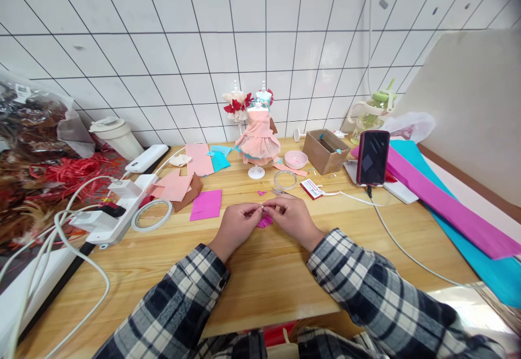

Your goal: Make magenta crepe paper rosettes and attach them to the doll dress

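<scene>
Left hand (pixel 240 223), right hand (pixel 292 219), both pinching a magenta piece (pixel 265 222)!
Blue scraps (pixel 338 151) on the cardboard box (pixel 319 157), pink bowl (pixel 296 165) alongside; metal tool (pixel 279 191) just beyond the right hand.

Craft workspace, wooden table (pixel 140 264), coloured sheets (pixel 205 205), dressed miniature mannequins (pixel 258 131)

Your two hands (pixel 238 224) (pixel 292 218), three dressed mannequins (pixel 258 131), one pink bowl (pixel 296 165), one cardboard box (pixel 321 158), one upright phone (pixel 373 158)
</scene>
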`<state>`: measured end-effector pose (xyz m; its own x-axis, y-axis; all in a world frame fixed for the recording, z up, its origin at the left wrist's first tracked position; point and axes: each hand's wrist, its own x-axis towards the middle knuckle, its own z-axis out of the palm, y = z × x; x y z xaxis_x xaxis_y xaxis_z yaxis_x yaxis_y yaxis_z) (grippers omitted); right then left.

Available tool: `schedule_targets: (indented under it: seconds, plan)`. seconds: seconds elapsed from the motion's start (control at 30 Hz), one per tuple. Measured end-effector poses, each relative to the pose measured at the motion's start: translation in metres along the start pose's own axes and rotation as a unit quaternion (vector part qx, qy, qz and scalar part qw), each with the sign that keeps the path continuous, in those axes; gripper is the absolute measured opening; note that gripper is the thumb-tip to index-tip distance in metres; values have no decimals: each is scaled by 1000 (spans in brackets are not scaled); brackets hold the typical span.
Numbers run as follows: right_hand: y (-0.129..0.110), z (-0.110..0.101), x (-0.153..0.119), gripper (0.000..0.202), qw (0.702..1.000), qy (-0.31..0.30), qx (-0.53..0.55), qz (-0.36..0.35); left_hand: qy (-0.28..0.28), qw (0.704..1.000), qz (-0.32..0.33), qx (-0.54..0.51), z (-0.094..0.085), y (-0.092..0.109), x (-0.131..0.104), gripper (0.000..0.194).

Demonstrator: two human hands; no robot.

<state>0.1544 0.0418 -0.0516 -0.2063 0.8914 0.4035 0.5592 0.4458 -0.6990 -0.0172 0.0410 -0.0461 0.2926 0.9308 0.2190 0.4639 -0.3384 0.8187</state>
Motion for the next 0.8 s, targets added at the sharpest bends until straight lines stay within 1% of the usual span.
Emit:
schedule_targets:
  seconds: [0.13, 0.27, 0.37, 0.47, 0.63, 0.73, 0.8]
  plan:
    - [-1, 0, -2, 17, 1000, -10, -15, -22, 10, 1000, -12, 18, -2, 2, 0, 22]
    - [-3, -1, -3, 18, 999, -10, -33, -36, 19, 997, 8, 74, -2, 2, -1, 22]
    - [-4, 0, -3, 17, 999, -13, -35, -25, 17, 994, 18, 107, -1, 2, -2, 22]
    - [-4, 2, -3, 13, 1000, -13, -15, 9, 14, 994, 21, 107, 0, 2, -3, 21]
    - [-4, 5, -1, 10, 994, -16, 59, 93, 8, 996, 20, 86, 1, 4, -3, 23]
    - [-4, 5, 1, 11, 981, -24, 126, 143, 4, 998, 24, 62, 1, 6, -3, 23]
    - [-4, 4, 3, 13, 966, -33, 188, 172, 7, 998, 32, 45, 1, 7, -3, 22]
